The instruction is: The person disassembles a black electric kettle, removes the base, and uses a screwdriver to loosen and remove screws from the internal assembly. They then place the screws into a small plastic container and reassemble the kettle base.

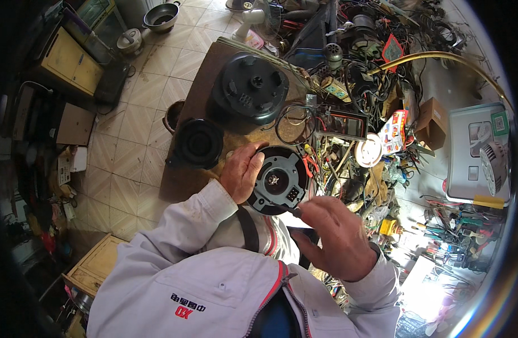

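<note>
A round black appliance part (pixel 277 181) with a grey metal plate, a central metal coupling and a small dark connector block sits in front of me, above my lap at the table's near edge. My left hand (pixel 242 173) is closed on its left rim. At its lower right, my right hand (pixel 337 236) grips a slim dark tool (pixel 288 209), probably a screwdriver, whose thin end reaches the part's lower edge. The palm hides most of the tool's handle. Beyond my left hand stand a large black appliance housing (pixel 229 104) and a smaller round black piece (pixel 199 143).
The brown table (pixel 183 183) extends to the left. On its right lie a meter-like box (pixel 342 125), red-handled pliers (pixel 310 163), cables and a round white disc (pixel 369 150). A cardboard box (pixel 431 125) and a grey-white case (pixel 462 169) stand farther right.
</note>
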